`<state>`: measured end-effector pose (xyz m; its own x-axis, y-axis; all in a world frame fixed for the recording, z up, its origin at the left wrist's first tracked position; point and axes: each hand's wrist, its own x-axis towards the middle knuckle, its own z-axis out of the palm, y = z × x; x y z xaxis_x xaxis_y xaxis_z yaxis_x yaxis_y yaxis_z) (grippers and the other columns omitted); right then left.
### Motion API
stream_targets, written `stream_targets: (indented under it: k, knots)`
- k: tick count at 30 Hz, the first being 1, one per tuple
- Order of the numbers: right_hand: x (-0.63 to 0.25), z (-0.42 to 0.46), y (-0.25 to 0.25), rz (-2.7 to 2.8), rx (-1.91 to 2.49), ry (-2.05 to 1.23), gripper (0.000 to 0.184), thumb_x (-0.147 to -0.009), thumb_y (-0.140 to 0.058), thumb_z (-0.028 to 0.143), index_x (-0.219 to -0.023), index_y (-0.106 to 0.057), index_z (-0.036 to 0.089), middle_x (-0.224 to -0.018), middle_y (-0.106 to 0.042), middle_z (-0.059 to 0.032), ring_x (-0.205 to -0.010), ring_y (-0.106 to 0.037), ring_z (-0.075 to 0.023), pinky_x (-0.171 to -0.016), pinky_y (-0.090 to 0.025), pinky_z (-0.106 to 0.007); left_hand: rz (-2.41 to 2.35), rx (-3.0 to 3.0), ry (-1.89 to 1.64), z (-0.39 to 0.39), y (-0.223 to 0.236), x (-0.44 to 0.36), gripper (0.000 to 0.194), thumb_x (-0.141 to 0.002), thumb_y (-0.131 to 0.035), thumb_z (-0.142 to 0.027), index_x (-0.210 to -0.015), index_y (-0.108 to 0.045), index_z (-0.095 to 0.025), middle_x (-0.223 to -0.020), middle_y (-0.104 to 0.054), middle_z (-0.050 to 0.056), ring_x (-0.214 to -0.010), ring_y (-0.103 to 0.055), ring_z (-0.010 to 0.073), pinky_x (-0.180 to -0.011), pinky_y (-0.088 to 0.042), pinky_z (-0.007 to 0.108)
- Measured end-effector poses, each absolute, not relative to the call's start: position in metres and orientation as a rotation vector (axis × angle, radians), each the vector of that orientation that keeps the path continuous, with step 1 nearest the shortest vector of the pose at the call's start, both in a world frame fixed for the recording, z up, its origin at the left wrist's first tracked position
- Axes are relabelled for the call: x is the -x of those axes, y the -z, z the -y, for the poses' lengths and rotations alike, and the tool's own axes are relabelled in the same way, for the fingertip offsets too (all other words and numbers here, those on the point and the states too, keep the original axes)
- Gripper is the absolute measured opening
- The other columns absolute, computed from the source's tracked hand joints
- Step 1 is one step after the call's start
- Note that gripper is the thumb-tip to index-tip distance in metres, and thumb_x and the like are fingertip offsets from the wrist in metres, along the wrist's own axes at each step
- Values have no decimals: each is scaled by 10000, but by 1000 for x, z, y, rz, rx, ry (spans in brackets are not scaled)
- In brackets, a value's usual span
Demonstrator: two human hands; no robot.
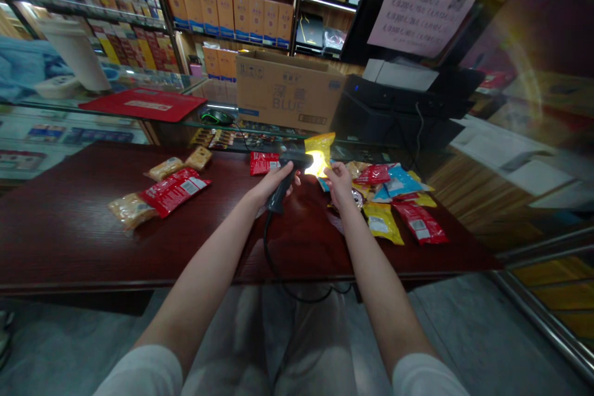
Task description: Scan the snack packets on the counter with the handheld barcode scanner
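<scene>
My left hand (278, 182) is wrapped round the grip of a black corded barcode scanner (277, 197). Its head points right and throws bright light onto a yellow snack packet (321, 143). That packet is pinched at its lower right by the fingers of my right hand (340, 180), just above the table. A red packet (263, 163) lies behind my left hand. Beside and beyond my right hand is a loose pile of packets, with a blue one (400, 183), a yellow one (383, 223) and a red one (421, 223).
Left on the dark wooden table (60, 216) lie a red packet (175, 190) and several clear-wrapped snacks (132, 209). Behind stands a glass counter with a cardboard box (290, 91), a red mat (143, 104) and a computer mouse (217, 117). The scanner's cable (266, 247) hangs over the front edge.
</scene>
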<state>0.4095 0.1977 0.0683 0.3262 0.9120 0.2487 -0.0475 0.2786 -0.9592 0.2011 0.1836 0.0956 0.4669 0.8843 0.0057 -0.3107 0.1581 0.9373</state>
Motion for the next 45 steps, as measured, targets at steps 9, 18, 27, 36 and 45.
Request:
stream_targets:
  k: [9, 18, 27, 36, 45]
  knots:
    - [-411, -194, -77, 952, 1022, -863, 435, -534, -797, 405, -742, -454, 235, -750, -564, 49, -713, -591, -136, -608, -523, -246, -637, -1057, -967, -190, -93, -192, 547, -861, -624, -646, -954, -678, -109, -898, -768, 126, -420, -510, 65, -384, -378, 205]
    - [-415, -197, -70, 1026, 1049, -866, 412, -570, -774, 415, -774, -462, 242, -730, -545, 54, -655, -551, -128, -559, -487, -236, -605, -1126, -954, -189, -86, -202, 584, -826, -641, -681, -952, -661, -111, -669, -684, 53, -404, -525, 84, -379, -380, 200]
    - [-428, -196, -81, 1152, 1203, -433, 278, -683, -701, 320, -831, -482, 232, -840, -595, 4, -839, -602, -178, -786, -538, -328, -690, -1104, -891, -186, -90, -199, 568, -866, -610, -657, -1013, -654, -111, -536, -612, 9, -408, -532, 111, -393, -399, 207]
    - [-501, -166, -98, 1073, 1646, 393, 240, -800, -520, 238, -1024, -585, 184, -1103, -621, -146, -1087, -563, -303, -983, -420, -470, -897, -1138, -1134, -195, -104, -184, 450, -871, -645, -591, -851, -631, -141, -635, -667, 31, -452, -548, 96, -446, -414, 211]
    - [-487, -173, -89, 1323, 1793, 534, 326, -758, -456, 84, -817, -735, 240, -1089, -675, -74, -1177, -529, -296, -1100, -188, -660, -1175, -1353, -1354, -233, -71, -163, 524, -826, -628, -649, -769, -673, -131, -665, -655, 45, -621, -573, 155, -662, -453, 266]
